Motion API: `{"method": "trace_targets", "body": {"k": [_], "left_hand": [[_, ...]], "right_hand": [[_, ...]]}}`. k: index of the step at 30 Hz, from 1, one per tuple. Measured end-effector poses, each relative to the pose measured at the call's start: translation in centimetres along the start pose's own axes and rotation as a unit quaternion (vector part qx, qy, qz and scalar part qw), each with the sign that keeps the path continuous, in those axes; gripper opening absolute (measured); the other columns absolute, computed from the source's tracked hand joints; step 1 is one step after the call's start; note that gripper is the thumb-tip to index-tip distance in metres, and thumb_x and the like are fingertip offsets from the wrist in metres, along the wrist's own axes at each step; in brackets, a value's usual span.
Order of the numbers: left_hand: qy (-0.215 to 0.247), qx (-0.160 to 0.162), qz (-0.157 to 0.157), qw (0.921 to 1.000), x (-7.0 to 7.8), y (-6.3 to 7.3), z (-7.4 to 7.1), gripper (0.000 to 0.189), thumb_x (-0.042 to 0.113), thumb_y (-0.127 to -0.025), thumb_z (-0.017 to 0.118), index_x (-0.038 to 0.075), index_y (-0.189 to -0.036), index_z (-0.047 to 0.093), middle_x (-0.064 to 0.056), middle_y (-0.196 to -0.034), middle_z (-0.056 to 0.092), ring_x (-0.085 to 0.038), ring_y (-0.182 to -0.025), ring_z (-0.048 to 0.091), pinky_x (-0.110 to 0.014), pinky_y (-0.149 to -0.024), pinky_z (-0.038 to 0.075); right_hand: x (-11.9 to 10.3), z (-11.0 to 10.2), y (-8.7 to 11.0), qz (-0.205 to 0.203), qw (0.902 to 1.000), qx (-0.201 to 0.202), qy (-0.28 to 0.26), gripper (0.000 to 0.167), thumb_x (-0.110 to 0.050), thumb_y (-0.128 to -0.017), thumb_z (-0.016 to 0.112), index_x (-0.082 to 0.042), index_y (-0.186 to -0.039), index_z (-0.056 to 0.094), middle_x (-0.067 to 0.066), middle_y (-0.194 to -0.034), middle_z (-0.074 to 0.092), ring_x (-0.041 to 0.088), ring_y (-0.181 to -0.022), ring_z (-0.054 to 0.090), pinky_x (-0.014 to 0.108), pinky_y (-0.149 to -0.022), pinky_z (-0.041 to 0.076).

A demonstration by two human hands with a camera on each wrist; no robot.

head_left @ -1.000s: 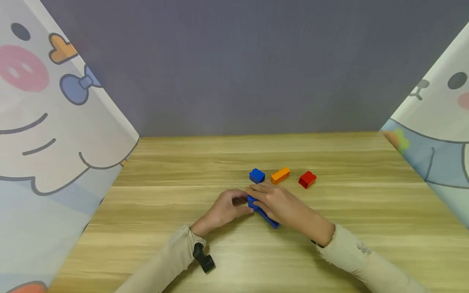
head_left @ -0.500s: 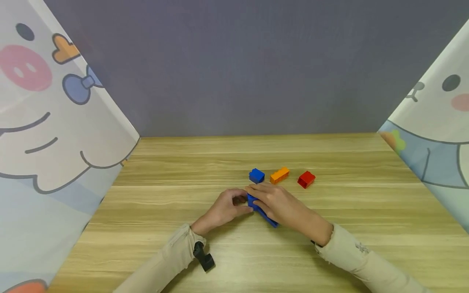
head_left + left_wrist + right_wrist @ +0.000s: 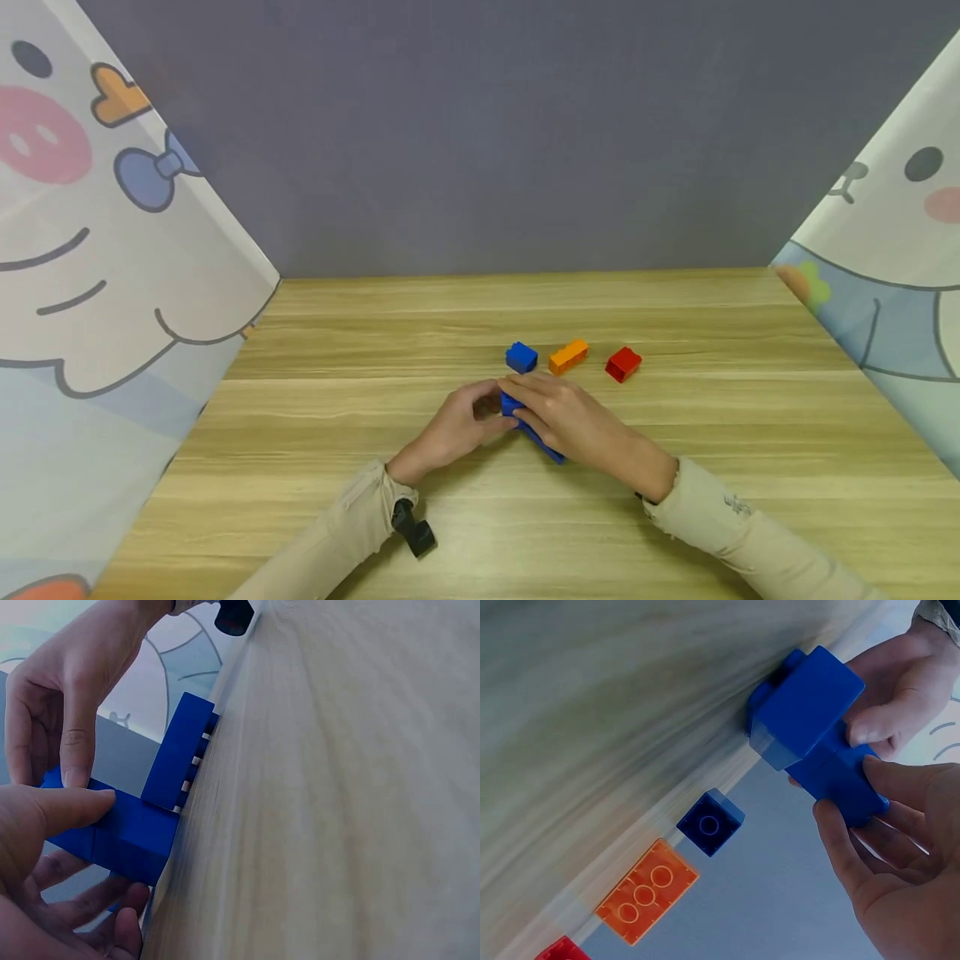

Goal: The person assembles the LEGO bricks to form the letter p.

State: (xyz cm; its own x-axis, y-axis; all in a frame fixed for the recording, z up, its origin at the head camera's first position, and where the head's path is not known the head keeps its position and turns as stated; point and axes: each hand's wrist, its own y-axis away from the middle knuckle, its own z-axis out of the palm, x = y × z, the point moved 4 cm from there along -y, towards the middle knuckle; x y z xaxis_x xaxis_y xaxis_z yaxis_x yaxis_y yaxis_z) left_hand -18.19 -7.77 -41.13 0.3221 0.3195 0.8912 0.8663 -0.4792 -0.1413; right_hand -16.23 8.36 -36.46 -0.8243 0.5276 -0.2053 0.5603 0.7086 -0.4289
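Both hands meet over a build of blue toy bricks (image 3: 510,405) standing on the wooden table. In the left wrist view, blue bricks (image 3: 135,838) are stacked end to end, and a longer blue brick (image 3: 178,750) juts out low to one side, its studs facing the tabletop. My left hand (image 3: 461,422) holds the stack low, thumb on the near face and fingers behind. From above, my right hand (image 3: 562,410) pinches the top brick (image 3: 847,784) between thumb and fingers, covering much of the build in the head view.
Just beyond the hands lie a small blue brick (image 3: 521,357), an orange brick (image 3: 568,357) and a red brick (image 3: 623,364), on their sides. A grey panel (image 3: 525,150) stands behind the table (image 3: 360,333), with cartoon-printed panels (image 3: 97,333) at both sides.
The head view has shifted slightly. Both hands stay at the blue bricks with almost the same hold, and the loose bricks keep their places.
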Motion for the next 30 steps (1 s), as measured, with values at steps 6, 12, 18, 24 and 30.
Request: {"method": "trace_targets", "body": {"k": [6, 12, 18, 24, 30], "left_hand": [[-0.009, 0.018, -0.013, 0.9997, -0.1, 0.1, -0.1, 0.026, 0.026, -0.091, 0.076, 0.019, -0.116, 0.071, 0.004, -0.111, 0.070, -0.014, -0.105, 0.062, -0.037, -0.085, 0.054], [0.016, 0.015, -0.019, 0.9996, -0.5, 0.3, 0.1, 0.027, 0.023, -0.091, 0.075, 0.017, -0.118, 0.071, 0.001, -0.115, 0.070, -0.017, -0.109, 0.063, -0.036, -0.086, 0.054], [0.026, 0.008, -0.020, 0.9994, -0.4, 0.2, 0.2, 0.027, 0.019, -0.091, 0.075, 0.014, -0.117, 0.071, 0.001, -0.113, 0.071, -0.014, -0.107, 0.065, -0.033, -0.087, 0.055], [0.017, 0.012, -0.013, 0.9997, -0.3, 0.0, 0.0, 0.027, 0.015, -0.089, 0.077, 0.010, -0.115, 0.072, 0.000, -0.108, 0.072, -0.014, -0.102, 0.066, -0.030, -0.083, 0.056], [0.016, 0.010, -0.013, 0.9997, -0.4, -0.1, 0.0, 0.027, 0.015, -0.089, 0.077, 0.009, -0.115, 0.071, -0.001, -0.109, 0.072, -0.015, -0.103, 0.066, -0.029, -0.085, 0.056]], "right_hand": [[0.1, 0.2, 0.0, -0.013, 0.9999, -0.002, -0.011, 0.045, -0.007, -0.091, 0.072, 0.000, -0.134, 0.060, 0.016, -0.132, 0.062, 0.028, -0.121, 0.060, 0.037, -0.094, 0.054], [0.5, -0.1, 0.4, 0.013, 0.9982, -0.033, -0.048, 0.048, -0.013, -0.093, 0.072, -0.006, -0.138, 0.056, 0.008, -0.133, 0.062, 0.020, -0.121, 0.059, 0.032, -0.094, 0.054], [1.1, -1.0, 1.0, 0.040, 0.9984, -0.030, -0.026, 0.047, -0.015, -0.093, 0.072, -0.008, -0.137, 0.058, 0.011, -0.135, 0.061, 0.027, -0.122, 0.060, 0.039, -0.092, 0.055], [1.5, -1.5, 1.5, 0.049, 0.9981, 0.005, 0.037, 0.039, -0.016, -0.088, 0.077, -0.003, -0.123, 0.067, 0.012, -0.119, 0.068, 0.027, -0.108, 0.066, 0.042, -0.086, 0.057], [1.6, -1.1, 1.9, 0.089, 0.9933, -0.037, 0.062, 0.026, -0.021, -0.088, 0.077, -0.001, -0.104, 0.072, 0.009, -0.097, 0.072, 0.022, -0.088, 0.067, 0.036, -0.073, 0.057]]}}
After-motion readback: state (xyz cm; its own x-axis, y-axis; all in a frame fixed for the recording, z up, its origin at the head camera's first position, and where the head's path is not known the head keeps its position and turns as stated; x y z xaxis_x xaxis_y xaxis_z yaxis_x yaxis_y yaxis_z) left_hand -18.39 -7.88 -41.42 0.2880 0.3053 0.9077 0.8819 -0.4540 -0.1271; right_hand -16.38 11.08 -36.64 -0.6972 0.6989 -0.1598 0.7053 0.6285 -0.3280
